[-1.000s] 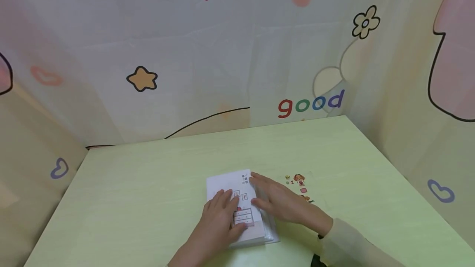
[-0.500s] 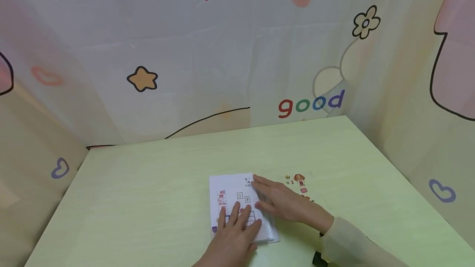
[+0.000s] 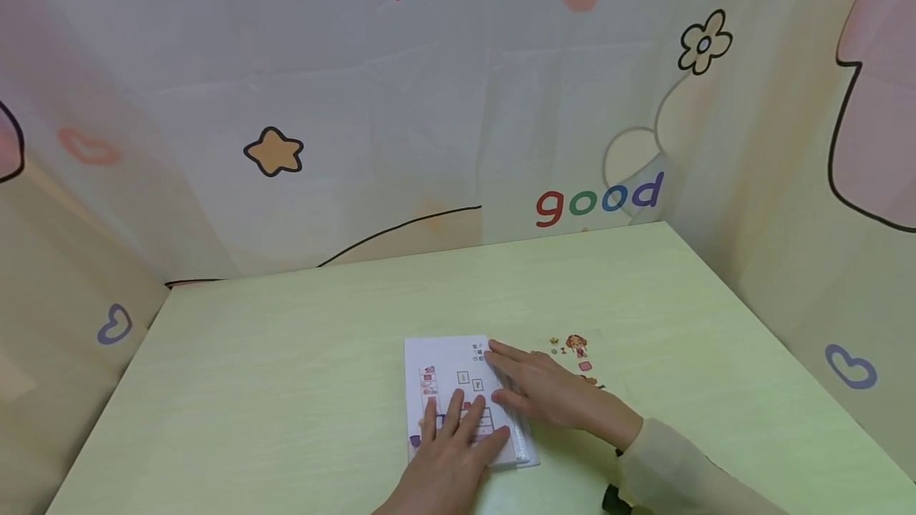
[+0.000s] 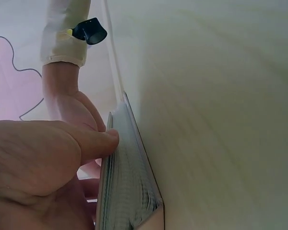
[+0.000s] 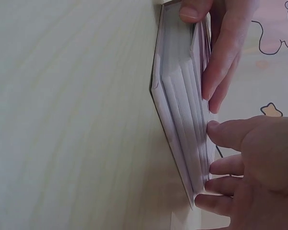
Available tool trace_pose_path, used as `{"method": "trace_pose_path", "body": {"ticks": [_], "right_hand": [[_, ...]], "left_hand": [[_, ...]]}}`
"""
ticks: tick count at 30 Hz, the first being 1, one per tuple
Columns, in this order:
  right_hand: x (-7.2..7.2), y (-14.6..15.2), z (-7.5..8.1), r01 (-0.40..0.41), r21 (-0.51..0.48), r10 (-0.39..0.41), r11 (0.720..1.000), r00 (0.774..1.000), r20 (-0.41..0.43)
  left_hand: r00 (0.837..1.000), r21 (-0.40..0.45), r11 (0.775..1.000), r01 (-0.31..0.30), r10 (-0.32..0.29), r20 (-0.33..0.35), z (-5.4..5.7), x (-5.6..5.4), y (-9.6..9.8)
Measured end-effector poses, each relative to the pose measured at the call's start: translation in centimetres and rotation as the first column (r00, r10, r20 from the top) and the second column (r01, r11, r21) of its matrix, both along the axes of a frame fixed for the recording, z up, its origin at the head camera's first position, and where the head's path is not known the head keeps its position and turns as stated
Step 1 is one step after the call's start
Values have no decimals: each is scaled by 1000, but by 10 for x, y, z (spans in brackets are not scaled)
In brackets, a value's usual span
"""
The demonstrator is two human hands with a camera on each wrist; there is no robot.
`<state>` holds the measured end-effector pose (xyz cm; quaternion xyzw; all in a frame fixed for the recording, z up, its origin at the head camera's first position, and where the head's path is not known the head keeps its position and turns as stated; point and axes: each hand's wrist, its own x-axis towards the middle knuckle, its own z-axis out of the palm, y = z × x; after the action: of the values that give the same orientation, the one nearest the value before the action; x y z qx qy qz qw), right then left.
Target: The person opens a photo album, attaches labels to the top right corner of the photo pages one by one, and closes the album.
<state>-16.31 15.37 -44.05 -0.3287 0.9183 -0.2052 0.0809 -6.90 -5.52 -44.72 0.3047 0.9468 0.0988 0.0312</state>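
A thick book (image 3: pixel 445 352) lies on the table with a white page up, printed with small drawings and boxes. My left hand (image 3: pixel 452 451) rests on the page's lower part, fingers spread and fairly straight. On the book's right edge lies my right hand (image 3: pixel 545 389), its fingertips touching the page. The left wrist view shows the thick page block (image 4: pixel 127 167) with the left thumb over its upper edge. Seen from the right wrist, the bundled pages (image 5: pixel 182 96) stand above a flat cover, with fingers of both hands on the page side. The hands hide parts of the print.
Beside the right hand, a clear sheet with small cartoon stickers (image 3: pixel 576 346) lies on the pale green table (image 3: pixel 286 372). Patterned curtains (image 3: pixel 401 102) close off the back and sides. A black device (image 4: pixel 90 31) is strapped to the right sleeve.
My left hand has slid right and toward me, its fingers spreading and uncovering drawings on the page's left. The page has shifted slightly right. My right hand has hardly moved.
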Motion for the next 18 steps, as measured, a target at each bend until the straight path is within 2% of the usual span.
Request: {"method": "trace_pose_path", "body": {"ticks": [7, 18], "right_hand": [[0, -1, -1, 15, 14, -15, 1000, 1000, 13], [0, -2, -2, 40, 47, -41, 998, 999, 15]], "left_hand": [[1000, 9, 1000, -4, 4, -21, -3, 2, 2], [1000, 18, 1000, 2, -2, 3, -3, 2, 2]]}}
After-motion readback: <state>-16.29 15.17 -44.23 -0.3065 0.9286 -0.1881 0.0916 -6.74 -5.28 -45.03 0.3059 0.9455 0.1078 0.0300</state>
